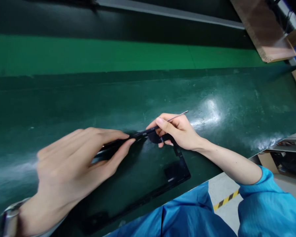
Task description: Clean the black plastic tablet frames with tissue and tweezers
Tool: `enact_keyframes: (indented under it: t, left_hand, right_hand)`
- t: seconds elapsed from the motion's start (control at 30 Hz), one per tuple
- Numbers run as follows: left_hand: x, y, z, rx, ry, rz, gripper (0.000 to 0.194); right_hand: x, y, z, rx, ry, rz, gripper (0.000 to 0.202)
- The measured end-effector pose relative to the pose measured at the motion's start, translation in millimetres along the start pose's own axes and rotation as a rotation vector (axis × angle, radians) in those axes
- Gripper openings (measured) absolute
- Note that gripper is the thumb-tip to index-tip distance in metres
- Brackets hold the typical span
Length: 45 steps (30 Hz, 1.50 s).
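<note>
A black rectangular frame [148, 197] with an open middle lies in front of me, its near side close to the bench edge. My left hand [76, 161] pinches the frame's far side between thumb and index finger. Further right along that same side, my right hand [179, 131] has its thumb and fingers closed around a thin metal tool [179, 115], whose slim end sticks out to the upper right. The tool's other end is hard to tell from the dark frame. A dark rounded piece [153, 136] shows by the right fingertips.
The frame is over a glossy dark green bench top [224, 95]. Behind it runs a brighter green strip [101, 54] below a dark raised ledge. A wooden board [266, 33] lies at the back right. Cartons and the floor with yellow-black tape [226, 199] show at right.
</note>
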State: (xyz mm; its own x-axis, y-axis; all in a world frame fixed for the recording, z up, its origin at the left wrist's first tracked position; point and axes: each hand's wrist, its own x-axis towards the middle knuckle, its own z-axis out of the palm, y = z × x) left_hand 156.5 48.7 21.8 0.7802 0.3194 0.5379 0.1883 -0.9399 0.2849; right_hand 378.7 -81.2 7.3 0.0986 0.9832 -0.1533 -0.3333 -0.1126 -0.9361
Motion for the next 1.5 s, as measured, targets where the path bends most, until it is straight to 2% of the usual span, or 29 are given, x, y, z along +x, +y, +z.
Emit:
enact_keyframes:
  t: [0.13,0.33,0.53,0.97,1.07,1.27,1.37,1.5]
  left_hand:
    - [1,6,0.7,-0.011,0.009,0.060,0.014]
    - [3,12,2.0,-0.020,-0.037,0.057,0.028]
    - [3,9,3.8,0.023,-0.055,0.176,0.035]
    - [-3,9,6.7,0.109,-0.101,0.120,0.034]
    - [-5,7,5.3,0.113,-0.076,0.100,0.033]
    - [3,8,-1.3,0.175,0.000,0.056,0.031]
    - [13,12,-4.1,0.134,-0.006,0.101,0.029]
    - [20,18,-4.6,0.046,0.046,0.097,0.025]
  right_hand:
    - [1,2,3,0.021,-0.008,0.019,0.065]
    - [1,3,6,0.055,-0.008,0.054,0.070]
    - [-1,3,8,0.051,-0.026,0.059,0.074]
    - [-2,3,6,0.013,-0.066,0.024,0.081]
    - [-2,2,4,0.040,-0.066,0.012,0.074]
    - [-8,0,7,-0.053,-0.029,-0.109,0.037]
    - [-12,2,16,-0.168,-0.002,-0.171,0.030]
    - [-17,5,25,-0.236,-0.012,-0.271,0.025]
